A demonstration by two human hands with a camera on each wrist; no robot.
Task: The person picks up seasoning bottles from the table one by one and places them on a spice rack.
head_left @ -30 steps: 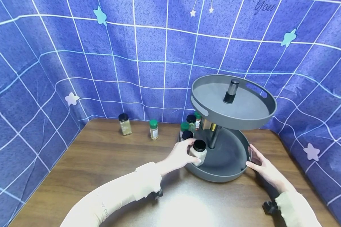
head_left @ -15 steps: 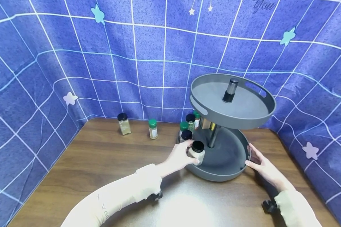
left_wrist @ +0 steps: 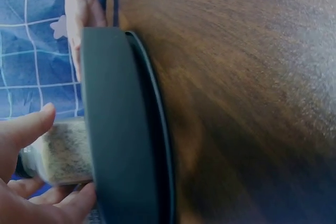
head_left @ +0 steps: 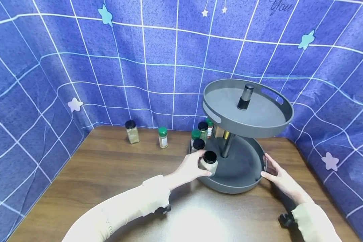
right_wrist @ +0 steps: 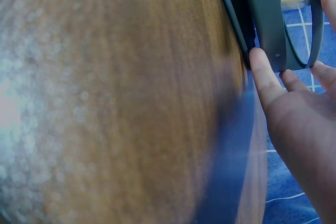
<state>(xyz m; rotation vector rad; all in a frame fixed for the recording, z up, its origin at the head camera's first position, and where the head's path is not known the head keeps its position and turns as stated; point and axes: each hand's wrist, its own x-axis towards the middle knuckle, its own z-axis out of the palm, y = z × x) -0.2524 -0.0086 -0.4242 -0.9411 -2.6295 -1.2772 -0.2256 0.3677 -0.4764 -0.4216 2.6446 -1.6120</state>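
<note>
Nearby, the left hand (head_left: 189, 168) grips a black-capped jar (head_left: 208, 165), its base hidden behind the wall of the lower tray (head_left: 230, 190); the right hand (head_left: 279, 179), fingers spread, touches that tray's opposite side. I'd keep the right hand steadying, lower the jar upright, and release gently, sparing the dark-capped bottle (head_left: 198, 144) just beyond the left fingers. Compared with a second ago, the jar sits slightly farther from the right hand, which looks unmoved.
</note>
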